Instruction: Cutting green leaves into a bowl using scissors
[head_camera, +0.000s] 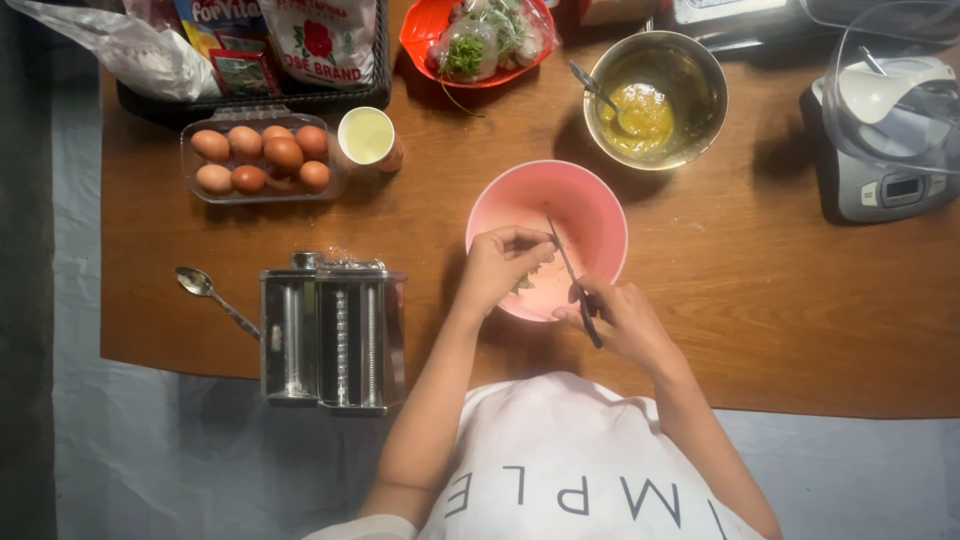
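Note:
A pink bowl (560, 205) stands on the wooden table (740, 290) in front of me. My left hand (497, 265) pinches a small bunch of green herb over the bowl's near rim. My right hand (622, 318) grips dark scissors (572, 275), their blades pointing up into the bowl beside the herb. Bits of green lie inside the bowl near my left fingers.
A steel bowl (700, 70) with yellow batter and a spoon sits behind. An egg tray (262, 160), a small cup (367, 137), a red plate of bagged greens (480, 40), a metal pasta machine (333, 333), a spoon (212, 297), a blender base (885, 120) and a tray of packets (250, 50) surround.

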